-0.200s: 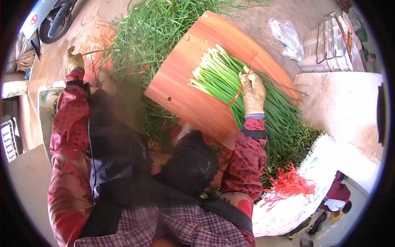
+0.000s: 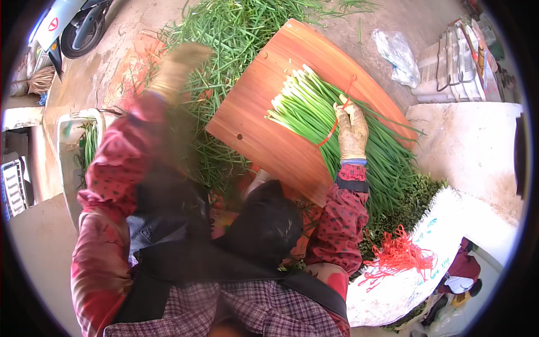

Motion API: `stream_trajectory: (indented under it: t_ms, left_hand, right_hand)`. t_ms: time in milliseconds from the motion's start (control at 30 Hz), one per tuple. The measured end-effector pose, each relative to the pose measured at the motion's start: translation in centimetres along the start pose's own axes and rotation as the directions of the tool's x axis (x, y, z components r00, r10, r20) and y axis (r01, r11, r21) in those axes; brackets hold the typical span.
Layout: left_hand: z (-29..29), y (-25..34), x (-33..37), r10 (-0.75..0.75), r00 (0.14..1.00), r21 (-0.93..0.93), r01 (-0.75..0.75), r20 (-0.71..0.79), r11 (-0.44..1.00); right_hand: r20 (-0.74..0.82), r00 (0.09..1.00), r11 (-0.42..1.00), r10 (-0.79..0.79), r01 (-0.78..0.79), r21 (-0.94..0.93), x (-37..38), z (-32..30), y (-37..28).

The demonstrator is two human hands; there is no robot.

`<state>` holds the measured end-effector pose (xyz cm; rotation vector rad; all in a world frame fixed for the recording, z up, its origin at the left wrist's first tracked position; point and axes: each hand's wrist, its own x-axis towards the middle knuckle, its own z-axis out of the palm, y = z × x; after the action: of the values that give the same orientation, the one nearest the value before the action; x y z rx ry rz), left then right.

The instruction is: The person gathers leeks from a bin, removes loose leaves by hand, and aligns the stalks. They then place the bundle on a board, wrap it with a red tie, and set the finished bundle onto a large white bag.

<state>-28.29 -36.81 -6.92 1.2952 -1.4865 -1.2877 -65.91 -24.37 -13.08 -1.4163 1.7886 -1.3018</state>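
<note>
- White sack (image 2: pixel 382 303), lower right: blue-green printed marks (image 2: pixel 444 263) on its side, running aslant with the folds; too small for me to read from here.
- Scooter (image 2: pixel 63 18), upper left: one round red badge (image 2: pixel 53 24) on the pale bodywork; its inner sign cannot be made out from where I stand.
- Dark leg covering (image 2: pixel 160 233): one small faint mark, blurred, kind uncertain.
- Legible words or numbers: none.
</note>
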Motion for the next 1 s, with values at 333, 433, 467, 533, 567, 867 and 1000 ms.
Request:
stream_trajectory:
  t_ms: [333, 433, 467, 533, 567, 867, 1000]
  left_hand:
    - [11.0, 1.5, -0.3, 0.321, 0.785, 0.402, -0.566, 0.53, 0.719]
    - [11.4, 2.4, -0.3, 0.398, 0.583, 0.659, -0.748, 0.708, -0.076]
    - [11.2, 0.5, 0.5, 0.428, 0.503, 0.595, -0.796, 0.751, -0.108]
    - [11.3, 2.7, 0.5, 0.322, 0.507, 0.557, -0.826, 0.799, -0.082]
    - [11.4, 3.6, 0.4, 0.213, 0.504, 0.524, -0.85, 0.837, -0.049]
    - [12.5, 5.7, 1.5, 0.12, 0.711, 0.493, -0.589, 0.693, 0.64]
    - [12.1, 5.0, 1.5, 0.146, 0.737, 0.375, -0.491, 0.66, 0.786]
  right_hand:
    - [0.008, 1.0, 0.997, -0.019, 0.019, 0.072, 0.3, 2.1, -1.3]
    - [0.005, 1.0, 0.997, -0.027, 0.026, 0.073, 0.5, 1.9, -1.3]
    - [0.018, 0.997, 0.997, -0.071, 0.071, -0.001, 0.5, 1.8, -1.4]
    - [0.007, 0.999, 0.999, -0.033, 0.033, 0.015, 0.5, 1.9, -1.2]
    - [0.001, 1.0, 1.0, 0.003, -0.003, 0.031, 0.5, 2.0, -1.2]
    - [0.022, 1.0, 1.0, 0.003, -0.004, 0.031, 0.6, 2.0, -1.2]
    - [0.027, 1.0, 1.0, 0.0, -0.001, 0.025, 0.5, 2.2, -1.6]
